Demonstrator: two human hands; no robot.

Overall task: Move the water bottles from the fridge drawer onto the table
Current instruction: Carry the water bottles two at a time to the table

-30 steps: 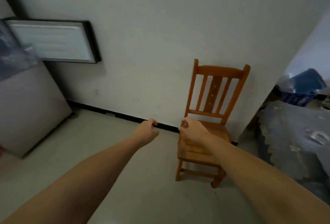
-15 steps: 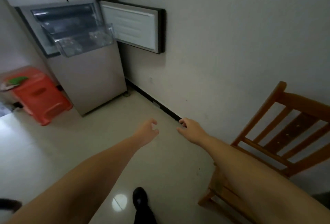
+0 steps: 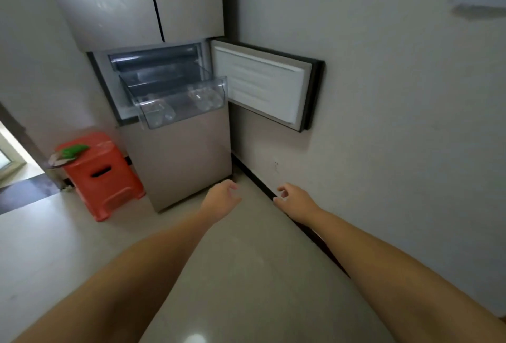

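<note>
The left hand point(image 3: 220, 199) hangs in the air at the centre of the frame, fingers loosely curled and apart, holding nothing. The right hand point(image 3: 294, 201) floats just to the right of it, near the dark skirting strip at the foot of the wall point(image 3: 397, 123), its fingers likewise slack and spread, gripping nothing. Both bare forearms stretch in from the bottom corners over the pale floor point(image 3: 246, 274).

Above the hands, in the upper middle of the frame, stands the fridge point(image 3: 178, 162). Its small middle door point(image 3: 262, 85) is swung open to the right, almost flat against the wall. The clear drawer point(image 3: 175, 96) is pulled out and tilted forward. Inside it lie clear water bottles point(image 3: 160, 114), some at the left front corner and more at the right front, blurred so that I cannot count them. They are well apart from both hands.

At the left of the frame, beside the fridge, sits an orange plastic stool point(image 3: 101, 175) with something green point(image 3: 72, 151) lying on its top edge.
</note>
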